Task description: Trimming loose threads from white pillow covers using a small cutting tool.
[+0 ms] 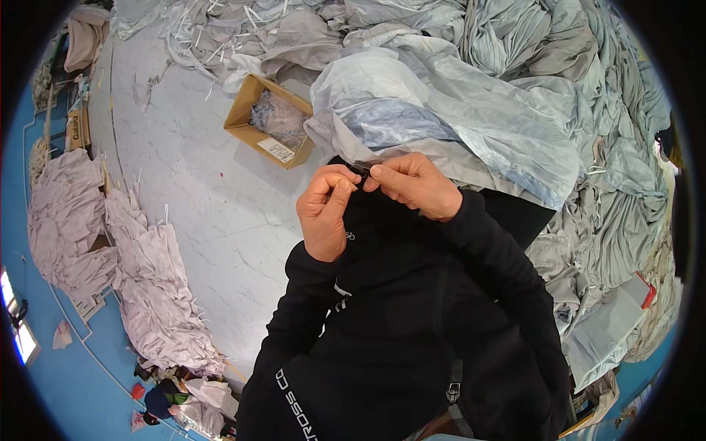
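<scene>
Close in front of my chest, my left hand and my right hand meet fingertip to fingertip. Both pinch a small dark object, mostly covered by the fingers; its kind cannot be made out against my black clothing. Just beyond the hands spreads a pale grey and bluish cloth, its near edge almost at my right fingers. An open cardboard box stands on the table to the left of the cloth. Inside it lies a heap of clear and bluish plastic-looking small stuff.
The marbled table top stretches to the left. Piled grey cloths with white ties cover the far side and the right. Bunched pinkish cloth hangs along the left edge, above a blue floor. A grey panel with a red corner lies at the right.
</scene>
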`<state>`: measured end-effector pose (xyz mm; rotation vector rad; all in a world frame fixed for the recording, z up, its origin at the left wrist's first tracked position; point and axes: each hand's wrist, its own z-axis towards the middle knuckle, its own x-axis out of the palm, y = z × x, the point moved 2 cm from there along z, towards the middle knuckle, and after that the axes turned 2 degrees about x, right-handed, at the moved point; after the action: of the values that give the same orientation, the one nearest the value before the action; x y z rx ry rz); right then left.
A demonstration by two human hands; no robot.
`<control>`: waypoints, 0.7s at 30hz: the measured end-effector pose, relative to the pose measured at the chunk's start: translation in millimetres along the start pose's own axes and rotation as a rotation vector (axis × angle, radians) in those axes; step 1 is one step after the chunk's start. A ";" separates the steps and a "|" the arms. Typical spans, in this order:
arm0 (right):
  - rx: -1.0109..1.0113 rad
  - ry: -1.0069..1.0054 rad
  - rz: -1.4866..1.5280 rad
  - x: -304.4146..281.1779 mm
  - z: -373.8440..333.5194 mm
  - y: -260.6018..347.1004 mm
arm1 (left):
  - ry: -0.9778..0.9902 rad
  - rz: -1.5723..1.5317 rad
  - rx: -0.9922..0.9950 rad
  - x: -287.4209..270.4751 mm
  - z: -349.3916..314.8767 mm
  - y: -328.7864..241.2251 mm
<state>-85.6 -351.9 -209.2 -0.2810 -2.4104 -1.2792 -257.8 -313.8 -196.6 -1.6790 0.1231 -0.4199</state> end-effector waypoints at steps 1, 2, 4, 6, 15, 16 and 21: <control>-0.012 0.009 -0.025 0.8 0.6 0.4 | 0.002 0.004 -0.001 0.5 -0.3 -0.4; -0.012 0.008 -0.025 1.2 1.3 0.1 | 0.002 0.004 -0.001 1.1 -0.6 -0.5; 0.010 -0.015 0.022 1.4 2.9 -1.2 | 0.007 0.013 -0.010 2.4 -1.1 -0.4; 0.007 -0.014 0.020 2.2 3.4 0.8 | 0.007 0.015 -0.009 0.9 -1.7 0.9; -0.022 -0.033 0.002 2.0 4.2 4.2 | 0.015 0.058 0.013 -0.6 -1.1 2.0; -0.021 -0.033 -0.018 2.1 3.9 6.0 | 0.026 0.079 0.021 -1.2 -1.0 2.2; -0.003 -0.041 -0.006 2.4 6.4 6.0 | 0.043 0.173 0.072 -1.8 -0.6 0.1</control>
<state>-87.3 -343.2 -206.9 -0.3045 -2.4456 -1.2919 -259.7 -313.8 -197.0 -1.5749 0.2798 -0.3268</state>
